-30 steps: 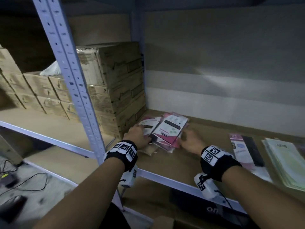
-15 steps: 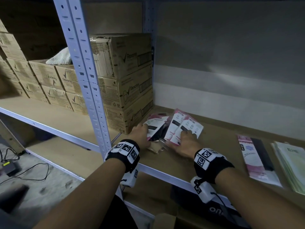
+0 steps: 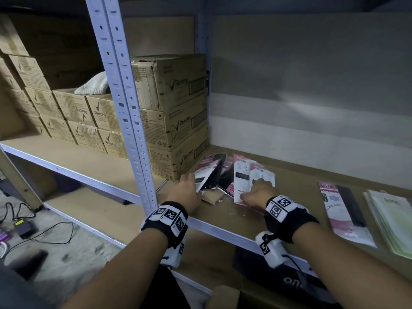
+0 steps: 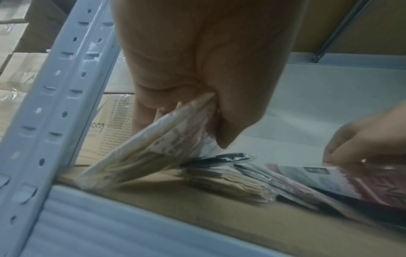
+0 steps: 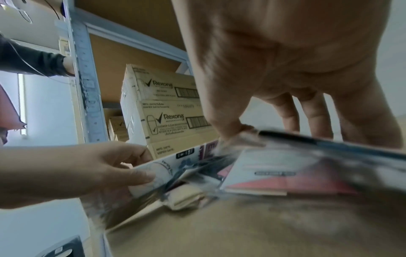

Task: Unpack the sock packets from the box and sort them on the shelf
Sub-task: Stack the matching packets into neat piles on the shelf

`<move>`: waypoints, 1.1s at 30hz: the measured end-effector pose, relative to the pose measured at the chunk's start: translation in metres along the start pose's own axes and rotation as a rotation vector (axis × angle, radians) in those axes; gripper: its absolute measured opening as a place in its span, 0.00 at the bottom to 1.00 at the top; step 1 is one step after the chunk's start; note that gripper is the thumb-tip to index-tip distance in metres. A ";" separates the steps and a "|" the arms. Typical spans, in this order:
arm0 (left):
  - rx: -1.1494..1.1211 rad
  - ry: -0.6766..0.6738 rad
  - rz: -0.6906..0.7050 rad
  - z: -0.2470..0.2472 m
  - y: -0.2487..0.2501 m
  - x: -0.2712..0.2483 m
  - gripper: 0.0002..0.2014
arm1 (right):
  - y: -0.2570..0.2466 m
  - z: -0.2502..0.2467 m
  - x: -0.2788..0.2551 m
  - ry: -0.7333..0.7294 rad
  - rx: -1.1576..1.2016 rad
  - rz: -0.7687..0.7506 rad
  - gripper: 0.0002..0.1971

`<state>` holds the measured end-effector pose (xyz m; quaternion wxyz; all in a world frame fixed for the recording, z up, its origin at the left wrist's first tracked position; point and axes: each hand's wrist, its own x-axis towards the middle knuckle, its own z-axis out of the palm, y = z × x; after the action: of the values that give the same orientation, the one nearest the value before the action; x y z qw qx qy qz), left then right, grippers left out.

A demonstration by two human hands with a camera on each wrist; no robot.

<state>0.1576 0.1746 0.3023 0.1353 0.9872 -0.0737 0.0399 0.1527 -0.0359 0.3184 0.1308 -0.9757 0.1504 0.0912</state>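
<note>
I see left hand (image 3: 186, 194) pinching tilted packet (image 3: 206, 177): thumb on near face, fingers behind, far end raised off shelf (image 3: 301, 192). Right hand (image 3: 256, 194) curls fingers over top packet (image 3: 263, 172), thumb at near edge. Sock packets (image 3: 227, 181) heaped between hands, just right of Rexona cartons (image 3: 178, 121). Flat packets (image 3: 343, 215) lie well right.

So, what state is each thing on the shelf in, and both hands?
Left hand, grips left packets.
Left packets, tilted up.
Right hand, holds right packets.
Right packets, fanned, lying low.
Pink packet, flat, untouched.
Green stack, flat.
Boxes, closed, stacked.
Cloth, lying on a box.
</note>
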 end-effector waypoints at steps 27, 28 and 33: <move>-0.968 0.112 -0.006 -0.003 0.073 -0.003 0.10 | 0.153 -0.054 -0.076 0.351 1.268 0.076 0.06; -0.970 0.099 0.012 -0.001 0.080 -0.004 0.10 | 0.159 -0.055 -0.079 0.351 1.265 0.076 0.07; -0.998 0.054 0.046 0.004 0.107 -0.007 0.10 | 0.183 -0.061 -0.086 0.373 1.303 0.103 0.10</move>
<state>0.1344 0.0723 0.3258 0.5922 0.7989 -0.1018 0.0281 0.0222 -0.1980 0.3535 0.6593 -0.6887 0.2410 -0.1816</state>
